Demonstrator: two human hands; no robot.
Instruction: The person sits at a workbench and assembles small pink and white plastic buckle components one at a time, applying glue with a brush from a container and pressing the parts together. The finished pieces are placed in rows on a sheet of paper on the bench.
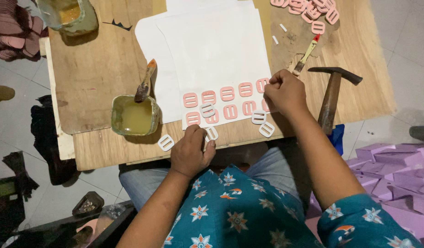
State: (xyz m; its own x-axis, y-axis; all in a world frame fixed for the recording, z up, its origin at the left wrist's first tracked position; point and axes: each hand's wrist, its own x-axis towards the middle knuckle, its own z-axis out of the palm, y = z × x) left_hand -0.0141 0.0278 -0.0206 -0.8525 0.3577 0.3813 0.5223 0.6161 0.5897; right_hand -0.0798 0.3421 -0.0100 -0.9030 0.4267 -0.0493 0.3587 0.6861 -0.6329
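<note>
Two rows of pink slotted buckle pieces (227, 93) lie on a white paper sheet (212, 46) on a wooden work board (97, 69). My right hand (285, 92) is closed, fingertips pinching at the right end of the upper pink row. My left hand (191, 151) rests at the board's near edge, fingers curled on a white buckle piece (212, 133). More white buckles (166, 142) lie around the lower row, one of them white on the paper (207, 109).
A pot of yellowish glue (134, 115) with a brush (145, 82) stands left of the sheet. A hammer (332, 94) lies at the right, a small brush (306, 55) behind it, a pile of pink pieces (308, 9) far right. Purple boxes (395, 174) are stacked on the floor.
</note>
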